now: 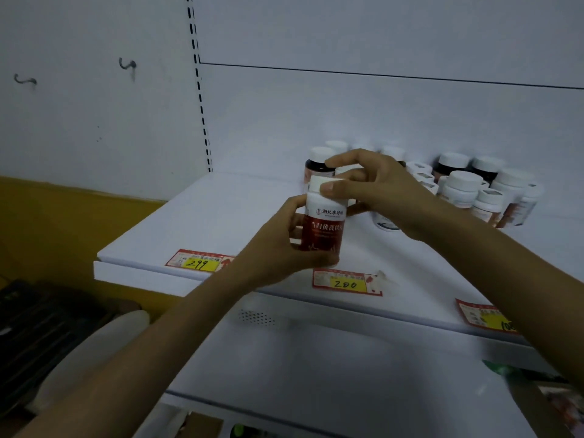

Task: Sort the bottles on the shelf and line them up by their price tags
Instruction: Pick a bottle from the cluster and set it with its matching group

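A white bottle with a red label [324, 227] is held upright above the front of the white shelf [196, 222]. My left hand [278, 245] grips its body from the left and below. My right hand [369, 184] pinches its white cap from the right. Three price tags lie along the shelf's front edge: 299 [197, 262], 280 [346, 282], and a third tag [483, 316] partly hidden by my right forearm. Several more bottles [467, 188] crowd the shelf's back right, and a dark bottle with a white cap [317, 164] stands behind my hands.
A slotted upright [199, 90] runs along the left of the shelf's back panel. A lower white shelf [316, 374] sits beneath. A yellow wall band [63, 216] and dark items [38, 324] lie at the left.
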Available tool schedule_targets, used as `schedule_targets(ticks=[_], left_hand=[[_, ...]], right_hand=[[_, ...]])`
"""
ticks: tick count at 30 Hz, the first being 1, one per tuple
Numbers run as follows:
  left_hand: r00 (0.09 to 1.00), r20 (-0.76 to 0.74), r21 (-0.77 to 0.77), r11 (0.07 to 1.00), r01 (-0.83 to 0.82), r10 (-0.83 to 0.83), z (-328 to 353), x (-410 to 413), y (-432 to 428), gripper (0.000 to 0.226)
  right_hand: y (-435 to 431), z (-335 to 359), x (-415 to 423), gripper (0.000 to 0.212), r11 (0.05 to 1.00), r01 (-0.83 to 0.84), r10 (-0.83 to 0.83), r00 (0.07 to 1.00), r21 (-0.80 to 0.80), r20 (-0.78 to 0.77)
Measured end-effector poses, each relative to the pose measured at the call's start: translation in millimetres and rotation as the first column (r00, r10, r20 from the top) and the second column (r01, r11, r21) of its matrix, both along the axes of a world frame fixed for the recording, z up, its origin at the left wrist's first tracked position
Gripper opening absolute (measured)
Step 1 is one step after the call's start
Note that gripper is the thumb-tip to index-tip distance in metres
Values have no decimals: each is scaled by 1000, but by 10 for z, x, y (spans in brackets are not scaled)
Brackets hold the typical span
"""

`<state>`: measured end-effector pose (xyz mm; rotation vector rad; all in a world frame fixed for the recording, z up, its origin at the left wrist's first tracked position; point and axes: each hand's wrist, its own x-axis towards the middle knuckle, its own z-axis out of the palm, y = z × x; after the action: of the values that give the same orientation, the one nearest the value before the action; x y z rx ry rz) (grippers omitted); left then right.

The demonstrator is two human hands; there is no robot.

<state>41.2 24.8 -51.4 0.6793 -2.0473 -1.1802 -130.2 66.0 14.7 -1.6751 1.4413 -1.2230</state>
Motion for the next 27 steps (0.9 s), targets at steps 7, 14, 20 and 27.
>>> schedule_targets(ticks=[7,14,20,27], left_hand=[[996,-28,24,996,88,-87,-185,-78,-170,83],[982,-88,107,978,179,-170,-265,-135,-217,80],[974,-100,95,973,212,-202,-303,-138,-259,67],[968,-129,188,953,237,-215,-310,-100,-321,54]], right_hand=[[23,-76,81,33,982,189,-189,978,7,88],[82,-190,215,32,905,425,-422,903,-21,83],[180,-311,324,28,880,468,-473,879,-78,-57],[252,-439,472,31,853,487,-517,838,-186,-177]])
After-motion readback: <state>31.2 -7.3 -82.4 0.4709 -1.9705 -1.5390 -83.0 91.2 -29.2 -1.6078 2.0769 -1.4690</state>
